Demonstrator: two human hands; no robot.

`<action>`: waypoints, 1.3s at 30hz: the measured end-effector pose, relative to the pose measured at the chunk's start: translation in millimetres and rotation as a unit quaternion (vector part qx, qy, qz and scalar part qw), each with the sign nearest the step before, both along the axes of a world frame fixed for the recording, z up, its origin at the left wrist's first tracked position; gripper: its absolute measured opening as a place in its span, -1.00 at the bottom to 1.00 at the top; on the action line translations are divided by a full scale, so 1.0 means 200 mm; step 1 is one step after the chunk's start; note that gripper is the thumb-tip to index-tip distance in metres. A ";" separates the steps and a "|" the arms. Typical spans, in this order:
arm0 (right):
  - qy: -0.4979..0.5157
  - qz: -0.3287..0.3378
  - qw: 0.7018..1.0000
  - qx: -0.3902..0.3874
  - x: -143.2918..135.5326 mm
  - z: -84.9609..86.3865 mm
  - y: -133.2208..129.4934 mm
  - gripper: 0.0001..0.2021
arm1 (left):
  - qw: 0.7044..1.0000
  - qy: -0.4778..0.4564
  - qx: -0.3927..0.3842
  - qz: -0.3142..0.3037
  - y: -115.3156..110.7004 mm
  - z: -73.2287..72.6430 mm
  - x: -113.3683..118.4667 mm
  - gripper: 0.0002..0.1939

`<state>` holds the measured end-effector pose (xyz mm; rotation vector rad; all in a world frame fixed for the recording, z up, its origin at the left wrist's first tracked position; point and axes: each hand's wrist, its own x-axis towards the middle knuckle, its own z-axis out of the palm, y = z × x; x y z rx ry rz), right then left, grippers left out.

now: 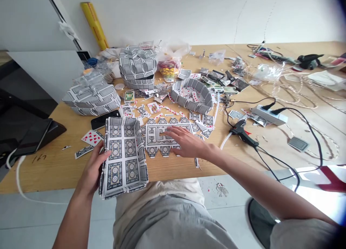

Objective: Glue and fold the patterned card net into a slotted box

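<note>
My left hand grips the left side of a rectangular box made of playing cards, its inside facing up and its near end past the table edge. To the right of the box, a flat card panel with notched flaps lies on the table. Above that panel is my right hand, palm down with fingers stretched out; whether they touch it I cannot tell. Loose playing cards and cut strips lie around the box. A black phone rests just behind it.
Lidded card boxes stand at the back left, beside another card box. A heart-shaped card tray sits mid-table. On the right are a glue gun, a power strip and tangled cords. A yellow roll leans on the wall.
</note>
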<state>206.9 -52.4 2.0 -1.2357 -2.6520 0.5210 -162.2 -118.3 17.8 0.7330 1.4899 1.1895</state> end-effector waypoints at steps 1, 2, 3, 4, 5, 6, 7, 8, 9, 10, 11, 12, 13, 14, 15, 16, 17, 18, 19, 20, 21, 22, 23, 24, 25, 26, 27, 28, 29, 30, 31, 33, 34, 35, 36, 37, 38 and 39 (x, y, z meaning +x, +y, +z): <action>-0.005 0.005 1.000 0.001 -0.02 0.00 -0.01 -0.26 | 1.000 -0.011 0.007 0.001 0.00 -0.01 0.00 -0.30; -0.016 0.004 1.000 0.000 -0.04 0.00 -0.01 -0.25 | 1.000 -0.020 0.013 0.001 0.00 -0.01 0.00 -0.31; -0.031 -0.004 1.000 0.000 -0.05 0.00 0.00 -0.23 | 1.000 -0.023 0.019 -0.002 0.00 -0.02 -0.01 -0.32; -0.047 -0.016 0.999 0.001 -0.07 0.01 0.00 -0.20 | 1.000 -0.020 0.022 -0.006 0.00 -0.02 -0.01 -0.33; -0.061 -0.026 0.998 0.002 -0.07 0.02 0.01 -0.17 | 1.000 -0.012 0.022 -0.010 0.00 -0.02 -0.01 -0.33; -0.072 -0.031 0.997 0.003 -0.08 0.03 0.03 -0.13 | 1.000 -0.003 0.022 -0.013 0.00 -0.02 -0.01 -0.32; -0.078 -0.029 0.997 0.003 -0.08 0.04 0.04 -0.09 | 1.000 0.005 0.022 -0.012 0.00 -0.03 -0.01 -0.32; -0.081 -0.023 0.996 0.003 -0.08 0.05 0.06 -0.07 | 1.000 0.010 0.022 -0.009 0.00 -0.03 -0.01 -0.32; -0.083 -0.014 0.996 0.003 -0.09 0.06 0.07 -0.05 | 1.000 0.012 0.024 -0.005 -0.01 -0.03 -0.01 -0.32; -0.086 -0.006 0.996 0.004 -0.09 0.07 0.09 -0.04 | 1.000 0.012 0.025 -0.003 -0.01 -0.03 -0.01 -0.33; -0.091 -0.001 0.996 0.006 -0.09 0.08 0.10 -0.04 | 1.000 0.011 0.026 -0.002 -0.02 -0.03 -0.01 -0.34; -0.096 0.001 0.995 0.007 -0.09 0.08 0.12 -0.04 | 1.000 0.009 0.029 -0.002 -0.02 -0.04 -0.01 -0.36; -0.102 0.002 0.995 0.006 -0.08 0.09 0.14 -0.03 | 0.999 0.007 0.033 -0.001 -0.03 -0.04 -0.01 -0.37; -0.107 0.001 0.994 0.005 -0.08 0.08 0.16 -0.01 | 0.999 0.004 0.036 0.000 -0.04 -0.04 -0.01 -0.38; -0.109 0.000 0.994 0.003 -0.07 0.08 0.19 0.02 | 0.999 0.001 0.037 0.002 -0.04 -0.05 -0.01 -0.39; -0.108 -0.001 0.994 -0.001 -0.07 0.07 0.21 0.06 | 0.999 -0.001 0.037 0.004 -0.05 -0.05 -0.01 -0.39; -0.103 -0.002 0.995 -0.005 -0.06 0.06 0.24 0.10 | 0.999 -0.001 0.035 0.007 -0.06 -0.05 -0.01 -0.38; -0.096 -0.002 0.995 -0.009 -0.06 0.04 0.27 0.12 | 0.999 -0.002 0.032 0.010 -0.07 -0.05 0.00 -0.36; -0.089 0.001 0.996 -0.012 -0.05 0.03 0.29 0.12 | 0.999 -0.003 0.031 0.011 -0.08 -0.04 0.00 -0.35; -0.084 0.004 0.996 -0.014 -0.05 0.02 0.31 0.12 | 0.999 -0.004 0.033 0.011 -0.09 -0.04 0.00 -0.34; -0.082 0.008 0.996 -0.017 -0.05 0.02 0.33 0.12 | 0.999 -0.005 0.035 0.011 -0.10 -0.04 0.00 -0.33; -0.082 0.011 0.996 -0.019 -0.05 0.01 0.34 0.11 | 0.999 -0.007 0.039 0.011 -0.11 -0.04 0.01 -0.33; -0.082 0.012 0.996 -0.022 -0.05 0.01 0.35 0.11 | 0.999 -0.008 0.043 0.010 -0.11 -0.05 0.01 -0.33; -0.083 0.012 0.996 -0.027 -0.06 0.01 0.35 0.11 | 0.999 -0.010 0.048 0.009 -0.12 -0.05 0.01 -0.35; -0.083 0.011 0.996 -0.033 -0.06 0.02 0.35 0.12 | 0.998 -0.012 0.055 0.010 -0.12 -0.05 0.01 -0.36; -0.083 0.009 0.996 -0.039 -0.07 0.02 0.36 0.13 | 0.998 -0.015 0.062 0.012 -0.13 -0.06 0.01 -0.39; -0.085 0.007 0.995 -0.045 -0.07 0.02 0.36 0.14 | 0.998 -0.016 0.067 0.014 -0.13 -0.06 0.01 -0.41; -0.089 0.006 0.995 -0.048 -0.07 0.03 0.36 0.14 | 0.997 -0.015 0.071 0.019 -0.14 -0.07 0.01 -0.43; -0.094 0.006 0.994 -0.050 -0.08 0.03 0.36 0.14 | 0.997 -0.012 0.075 0.025 -0.14 -0.07 0.01 -0.45; -0.098 0.006 0.994 -0.051 -0.08 0.03 0.37 0.14 | 0.997 -0.010 0.076 0.030 -0.15 -0.08 0.01 -0.46; -0.100 0.006 0.994 -0.051 -0.08 0.03 0.38 0.15 | 0.996 -0.008 0.077 0.032 -0.15 -0.08 0.01 -0.47; -0.098 0.001 0.994 -0.051 -0.07 0.02 0.40 0.15 | 0.996 -0.010 0.078 0.032 -0.16 -0.07 0.01 -0.46; -0.093 -0.003 0.994 -0.051 -0.06 0.02 0.42 0.15 | 0.996 -0.014 0.079 0.031 -0.16 -0.07 0.01 -0.45; -0.086 -0.007 0.995 -0.051 -0.04 0.02 0.44 0.14 | 0.996 -0.017 0.079 0.031 -0.16 -0.07 0.01 -0.44; -0.079 -0.013 0.995 -0.051 -0.02 0.02 0.46 0.12 | 0.996 -0.018 0.079 0.033 -0.15 -0.07 0.01 -0.44; -0.075 -0.018 0.996 -0.052 0.00 0.02 0.49 0.10 | 0.996 -0.019 0.078 0.033 -0.15 -0.07 0.01 -0.44; -0.074 -0.024 0.996 -0.053 0.02 0.02 0.51 0.08 | 0.996 -0.021 0.078 0.034 -0.16 -0.07 0.00 -0.44; -0.079 -0.029 0.995 -0.055 0.04 0.02 0.53 0.06 | 0.996 -0.022 0.079 0.034 -0.16 -0.07 0.00 -0.45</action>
